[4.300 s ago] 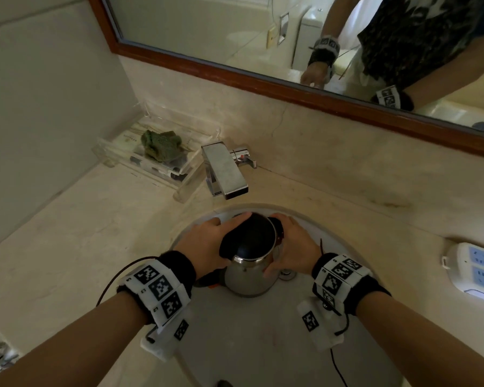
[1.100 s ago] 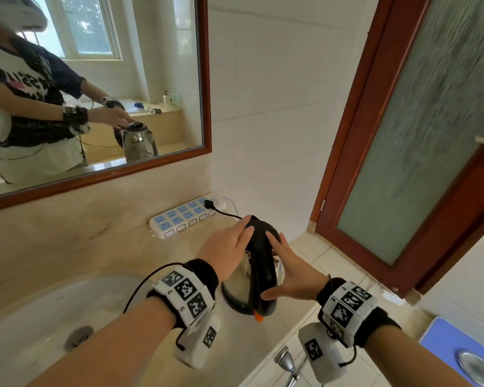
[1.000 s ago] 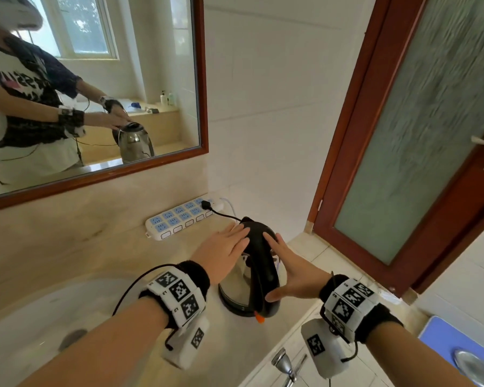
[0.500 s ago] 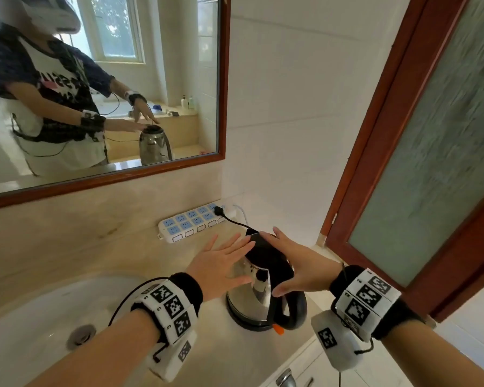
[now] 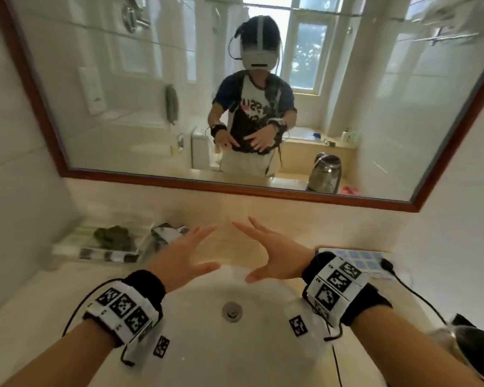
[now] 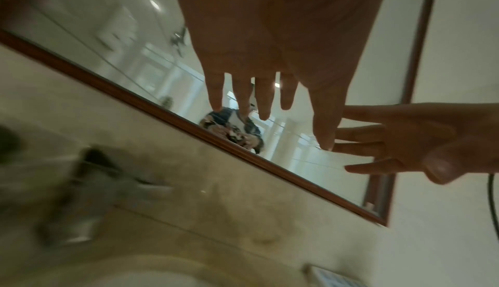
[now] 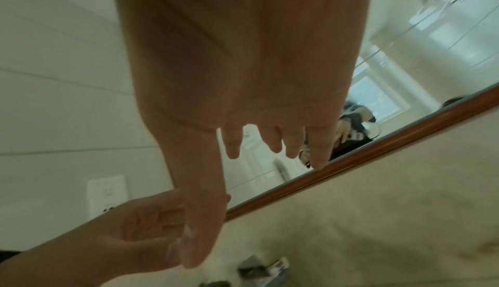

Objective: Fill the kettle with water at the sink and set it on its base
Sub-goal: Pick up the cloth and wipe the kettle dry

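The steel kettle (image 5: 475,347) with its black lid stands on the counter at the lower right edge of the head view, and nothing touches it. Its reflection shows in the mirror (image 5: 324,174). Whatever is under it is out of sight. My left hand (image 5: 185,255) and right hand (image 5: 274,255) hover side by side over the white sink (image 5: 179,356), fingers spread and straight, holding nothing. The left wrist view shows the left hand (image 6: 270,78) with flat, empty fingers. In the right wrist view the right hand (image 7: 243,120) is the same.
A blurred faucet (image 5: 168,233) sits behind the basin. A clear tray (image 5: 67,247) with a green cloth (image 5: 112,238) lies at the left. A white power strip (image 5: 358,259) lies on the right, its black cable (image 5: 414,291) running toward the kettle. The drain (image 5: 232,311) is open.
Both hands have let go of the kettle and moved left over the basin. My view has swung from the kettle back to the sink and mirror.
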Motion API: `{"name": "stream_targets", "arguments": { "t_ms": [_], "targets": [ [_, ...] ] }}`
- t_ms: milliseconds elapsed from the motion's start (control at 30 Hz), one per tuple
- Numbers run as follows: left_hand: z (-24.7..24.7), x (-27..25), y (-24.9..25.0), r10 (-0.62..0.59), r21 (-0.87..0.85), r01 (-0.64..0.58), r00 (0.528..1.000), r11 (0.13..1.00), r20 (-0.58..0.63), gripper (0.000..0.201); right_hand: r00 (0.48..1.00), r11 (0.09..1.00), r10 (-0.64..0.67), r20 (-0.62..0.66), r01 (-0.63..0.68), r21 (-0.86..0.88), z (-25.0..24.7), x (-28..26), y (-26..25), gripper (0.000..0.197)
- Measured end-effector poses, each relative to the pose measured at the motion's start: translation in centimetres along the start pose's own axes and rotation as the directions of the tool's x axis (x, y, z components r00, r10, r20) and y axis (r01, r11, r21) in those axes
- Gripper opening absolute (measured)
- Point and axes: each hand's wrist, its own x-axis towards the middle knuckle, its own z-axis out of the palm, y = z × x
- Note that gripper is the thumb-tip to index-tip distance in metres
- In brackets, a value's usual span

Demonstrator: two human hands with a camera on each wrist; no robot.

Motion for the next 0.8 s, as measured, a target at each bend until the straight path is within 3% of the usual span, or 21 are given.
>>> {"name": "stream_targets", "arguments": {
  "t_ms": [233, 400, 567, 700, 800],
  "targets": [
    [-9.0, -3.1, -16.5, -0.248, -0.014, 0.248, 0.962, 0.969, -0.112, 0.078, 0.975, 0.98, -0.191, 0.115, 0.196, -0.03, 4.9, 16.4, -11.0, 0.104],
    [-12.1, -1.7, -24.8, -0.327, 0.037, 0.333, 0.938, 0.942, -0.119, 0.079, 0.953, 0.975, -0.211, 0.219, 0.22, -0.017, 7.8, 25.9, -16.0, 0.101],
    [-12.1, 0.7, -30.4, -0.391, -0.028, 0.39, 0.918, 0.92, -0.062, 0.086, 0.961, 0.98, -0.138, 0.241, 0.168, -0.11, 10.9, 33.0, -16.7, 0.072],
    [-11.4, 2.6, -33.2, -0.448, -0.083, 0.446, 0.894, 0.891, -0.008, 0.09, 0.961, 0.982, -0.043, 0.274, 0.091, -0.164, 14.2, 38.0, -15.4, 0.064],
    [-10.9, 3.7, -34.8, -0.455, -0.104, 0.452, 0.891, 0.886, 0.001, 0.091, 0.954, 0.982, -0.045, 0.295, 0.098, -0.164, 15.7, 39.7, -15.1, 0.06]
  ]
}}
